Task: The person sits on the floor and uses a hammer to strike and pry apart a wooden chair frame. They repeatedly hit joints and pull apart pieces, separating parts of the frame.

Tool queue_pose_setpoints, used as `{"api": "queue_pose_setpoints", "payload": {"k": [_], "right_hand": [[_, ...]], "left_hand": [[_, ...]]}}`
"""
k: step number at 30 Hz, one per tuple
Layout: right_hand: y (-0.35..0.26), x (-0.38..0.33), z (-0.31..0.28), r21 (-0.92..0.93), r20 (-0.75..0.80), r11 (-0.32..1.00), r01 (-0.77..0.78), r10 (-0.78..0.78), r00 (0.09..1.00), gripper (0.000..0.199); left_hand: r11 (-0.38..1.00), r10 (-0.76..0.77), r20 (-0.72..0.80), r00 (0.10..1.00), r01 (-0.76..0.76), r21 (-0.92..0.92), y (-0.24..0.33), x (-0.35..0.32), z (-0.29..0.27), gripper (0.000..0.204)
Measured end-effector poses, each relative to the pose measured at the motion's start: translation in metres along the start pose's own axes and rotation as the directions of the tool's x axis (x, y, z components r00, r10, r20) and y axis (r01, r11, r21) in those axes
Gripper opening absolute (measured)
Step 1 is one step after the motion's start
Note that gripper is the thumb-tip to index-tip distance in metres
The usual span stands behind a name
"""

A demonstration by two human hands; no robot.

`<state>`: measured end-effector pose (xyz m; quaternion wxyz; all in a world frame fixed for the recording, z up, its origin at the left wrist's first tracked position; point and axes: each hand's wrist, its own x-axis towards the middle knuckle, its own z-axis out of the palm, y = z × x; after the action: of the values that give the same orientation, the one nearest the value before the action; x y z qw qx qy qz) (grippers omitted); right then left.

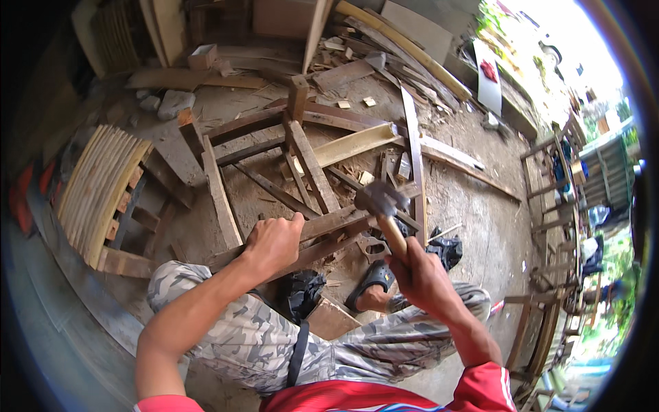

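A dark wooden frame (311, 163), like the legs and rails of a chair or stool, lies across the ground in front of my knees. My left hand (274, 242) is closed around its near rail (329, 222), thumb side up. My right hand (420, 273) grips the wooden handle of a claw hammer (379, 199). The dark metal head is up over the right end of that rail; whether it touches the wood I cannot tell. Any nail there is not visible.
A slatted wooden piece (103, 192) stands at the left. A pale board (357, 147) and offcuts lie beyond the frame. Lumber (412, 51) is heaped at the back, and wooden furniture frames (549, 226) line the right. My clog (374, 280) is below the hammer.
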<state>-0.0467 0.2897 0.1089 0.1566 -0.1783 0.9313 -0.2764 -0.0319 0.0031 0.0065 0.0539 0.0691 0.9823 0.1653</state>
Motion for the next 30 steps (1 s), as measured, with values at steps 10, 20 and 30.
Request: {"api": "queue_pose_setpoints", "payload": {"k": [10, 20, 30], "right_hand": [[0.005, -0.006, 0.007, 0.066, -0.044, 0.998, -0.021, 0.023, 0.999, 0.026], [0.004, -0.002, 0.008, 0.122, -0.115, 0.991, 0.049, -0.035, 0.993, 0.021], [0.01, -0.007, 0.013, 0.132, -0.053, 0.991, -0.027, 0.034, 0.998, 0.023]], "left_hand": [[1.0, -0.015, 0.061, 0.998, 0.014, 0.005, 0.004, 0.002, -0.005, 0.022], [0.999, -0.001, 0.047, 0.999, 0.0, 0.034, 0.003, 0.003, -0.001, 0.022], [1.0, -0.015, 0.071, 0.997, 0.013, 0.024, 0.004, 0.004, -0.003, 0.026]]}}
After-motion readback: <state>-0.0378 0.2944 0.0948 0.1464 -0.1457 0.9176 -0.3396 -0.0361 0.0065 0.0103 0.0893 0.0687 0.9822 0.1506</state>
